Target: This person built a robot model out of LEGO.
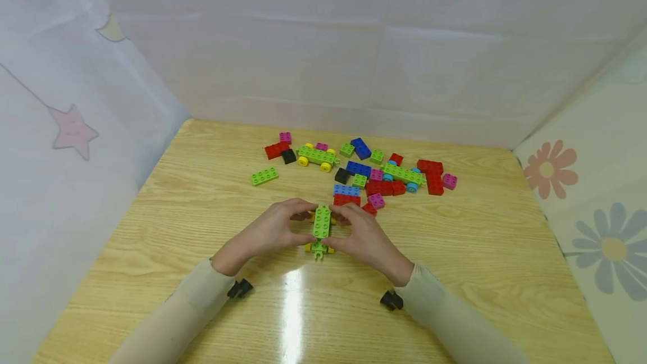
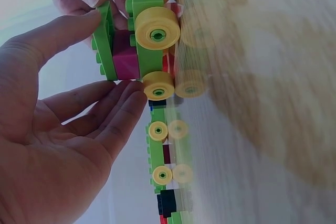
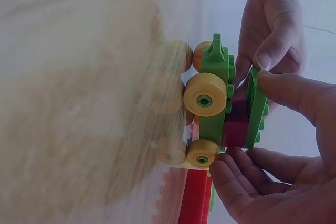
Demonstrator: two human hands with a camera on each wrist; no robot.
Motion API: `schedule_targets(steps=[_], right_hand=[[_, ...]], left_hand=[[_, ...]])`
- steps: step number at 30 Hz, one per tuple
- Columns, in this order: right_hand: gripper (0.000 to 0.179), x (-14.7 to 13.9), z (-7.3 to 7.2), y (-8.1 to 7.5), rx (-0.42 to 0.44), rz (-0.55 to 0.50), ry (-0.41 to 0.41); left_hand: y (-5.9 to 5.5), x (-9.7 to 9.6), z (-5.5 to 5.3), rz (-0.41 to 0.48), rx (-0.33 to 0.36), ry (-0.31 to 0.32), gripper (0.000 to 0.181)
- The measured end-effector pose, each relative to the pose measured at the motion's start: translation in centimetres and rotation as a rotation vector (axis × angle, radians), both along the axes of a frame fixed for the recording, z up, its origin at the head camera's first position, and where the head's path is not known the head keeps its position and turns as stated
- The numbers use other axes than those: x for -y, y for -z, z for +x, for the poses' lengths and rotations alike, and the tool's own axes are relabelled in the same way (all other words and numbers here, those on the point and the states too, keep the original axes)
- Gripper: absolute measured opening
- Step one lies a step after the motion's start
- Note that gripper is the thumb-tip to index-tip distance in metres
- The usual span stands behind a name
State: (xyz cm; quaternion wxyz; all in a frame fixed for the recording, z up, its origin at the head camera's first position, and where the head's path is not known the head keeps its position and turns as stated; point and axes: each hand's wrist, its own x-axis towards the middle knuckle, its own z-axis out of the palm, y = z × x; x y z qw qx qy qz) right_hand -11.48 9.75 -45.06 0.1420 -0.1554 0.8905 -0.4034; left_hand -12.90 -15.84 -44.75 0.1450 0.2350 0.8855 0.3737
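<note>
A green studded plate (image 1: 322,222) lies on top of a magenta brick (image 2: 126,56), which stands on a green toy car base (image 1: 318,247) with yellow wheels (image 2: 157,28). One end of the plate overhangs the base with a gap below, as both wrist views show. My left hand (image 1: 270,229) pinches the plate from the left, thumb at the near end and fingers by the far end. From the other side, my right hand (image 1: 368,236) grips it likewise, its fingertips (image 3: 223,163) close to the magenta brick and a wheel. The car's wheels are on the table.
Beyond the hands lie a green car base with yellow wheels (image 1: 317,155), another with blue wheels (image 1: 403,173), and a loose green plate (image 1: 264,176). Several red, blue, black, magenta and green bricks are scattered around them. A white cloth wall (image 1: 333,72) rises behind the table (image 1: 177,240).
</note>
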Motion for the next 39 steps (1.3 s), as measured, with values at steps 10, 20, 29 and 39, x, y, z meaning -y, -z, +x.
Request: schedule_targets(steps=[10,20,29,39], right_hand=[[0.077,0.1,0.1,0.2,-0.013,0.002,0.007],[0.075,-0.8,0.0,-0.7,0.015,-0.007,0.025],[0.067,-3.6,-1.2,-1.4,0.012,-0.039,0.074],[0.067,-5.6,-1.9,-1.8,0.017,-0.055,0.149]], left_hand=[[0.4,0.3,-0.2,-0.013,-0.011,0.008,0.074],[0.3,0.3,-0.3,-0.001,-0.013,0.012,0.074],[0.2,0.3,-0.4,0.000,0.006,0.011,0.076],[0.4,0.3,-0.4,0.019,0.019,0.004,0.076]])
